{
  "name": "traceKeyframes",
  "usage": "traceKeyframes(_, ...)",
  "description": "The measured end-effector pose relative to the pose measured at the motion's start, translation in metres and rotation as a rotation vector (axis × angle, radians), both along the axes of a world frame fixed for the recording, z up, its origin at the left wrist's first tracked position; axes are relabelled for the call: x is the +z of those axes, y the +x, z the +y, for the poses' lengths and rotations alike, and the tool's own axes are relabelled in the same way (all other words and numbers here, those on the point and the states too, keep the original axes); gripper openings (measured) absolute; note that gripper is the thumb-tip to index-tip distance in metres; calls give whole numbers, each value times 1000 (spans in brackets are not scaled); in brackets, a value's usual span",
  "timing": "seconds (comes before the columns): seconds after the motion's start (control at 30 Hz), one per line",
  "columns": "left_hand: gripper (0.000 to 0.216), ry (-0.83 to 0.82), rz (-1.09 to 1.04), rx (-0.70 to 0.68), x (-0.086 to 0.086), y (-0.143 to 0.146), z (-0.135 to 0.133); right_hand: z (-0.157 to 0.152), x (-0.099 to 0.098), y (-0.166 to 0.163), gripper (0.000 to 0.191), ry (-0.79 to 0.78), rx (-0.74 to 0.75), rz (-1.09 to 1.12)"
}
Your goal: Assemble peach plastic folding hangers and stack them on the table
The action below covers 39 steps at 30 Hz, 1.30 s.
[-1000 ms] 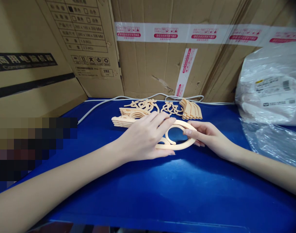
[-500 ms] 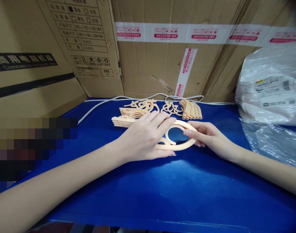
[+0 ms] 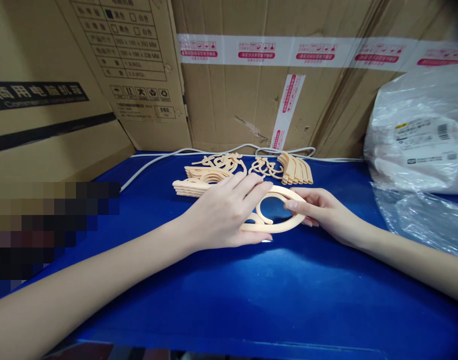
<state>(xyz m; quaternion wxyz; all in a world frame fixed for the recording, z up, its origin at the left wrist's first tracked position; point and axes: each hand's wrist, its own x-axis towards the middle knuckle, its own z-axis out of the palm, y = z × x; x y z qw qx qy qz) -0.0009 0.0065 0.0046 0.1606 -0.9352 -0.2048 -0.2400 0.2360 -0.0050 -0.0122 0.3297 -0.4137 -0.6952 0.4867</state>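
A cream plastic folding hanger (image 3: pixel 280 227), with curved outer arms and a hook curling inside its loop, is held just above the blue table. My left hand (image 3: pixel 226 212) wraps over its left part from above, hiding much of it. At the rounded right end, my right hand (image 3: pixel 313 205) pinches it between thumb and fingers. Beyond my left hand lie stacked cream hanger arms (image 3: pixel 191 188), partly covered by my fingers. Loose hooks (image 3: pixel 266 167) and a row of curved hanger arms (image 3: pixel 296 169) lie farther back.
The blue table (image 3: pixel 229 295) stretches in front of me. Cardboard boxes (image 3: pixel 229 100) stand along its back and left. A white cable (image 3: pixel 157 155) runs along the back. At the right sits a clear plastic bag (image 3: pixel 412 135) around a white labelled item. The left edge is pixelated.
Almost nothing differs. My right hand and the hanger's right end have shifted very slightly to the right; both hands keep their hold.
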Motion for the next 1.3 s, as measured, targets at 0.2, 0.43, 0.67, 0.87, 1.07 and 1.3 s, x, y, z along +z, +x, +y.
traceKeyframes(0.2,66,73,-7,-8,1,-1,1,0,0,1,29,-1,-4,44)
traceKeyframes(0.43,66,60,-12,-11,3,-2,1,-2,2,-1,29,16,-10,37)
traceKeyframes(0.67,69,-67,-9,-19,2,-1,2,-3,3,-3,27,18,-9,-7)
traceKeyframes(0.87,70,-98,-22,-29,1,-1,1,-5,3,-2,28,12,-6,-21)
traceKeyframes(1.07,69,-101,-19,-41,1,-1,3,-2,1,-2,28,22,-7,-35)
traceKeyframes(1.3,67,-126,-16,-42,1,-2,3,-1,0,0,31,18,8,-23)
